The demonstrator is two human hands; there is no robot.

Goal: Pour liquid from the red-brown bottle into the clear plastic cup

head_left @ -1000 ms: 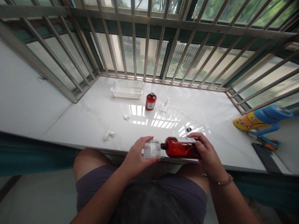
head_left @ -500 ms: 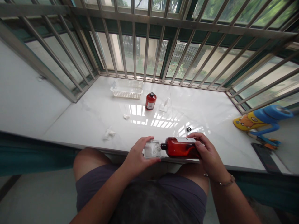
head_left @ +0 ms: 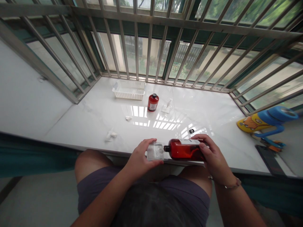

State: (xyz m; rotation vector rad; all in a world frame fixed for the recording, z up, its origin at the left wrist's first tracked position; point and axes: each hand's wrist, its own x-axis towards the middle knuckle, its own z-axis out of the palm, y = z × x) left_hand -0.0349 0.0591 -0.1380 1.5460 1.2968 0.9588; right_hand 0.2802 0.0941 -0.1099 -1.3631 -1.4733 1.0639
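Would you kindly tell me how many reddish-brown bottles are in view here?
2. One glossy reddish-brown bottle lies sideways in the right hand, its neck toward the clear container in the left hand; the other bottle stands upright on the white marble sill.

Held level in both hands, the amber bottle [head_left: 185, 150] and the clear plastic container [head_left: 155, 151] at its neck have shifted slightly rightward along the front edge of the marble sill [head_left: 78, 126]. The left hand [head_left: 142, 154] and right hand [head_left: 214, 156] have moved with them.
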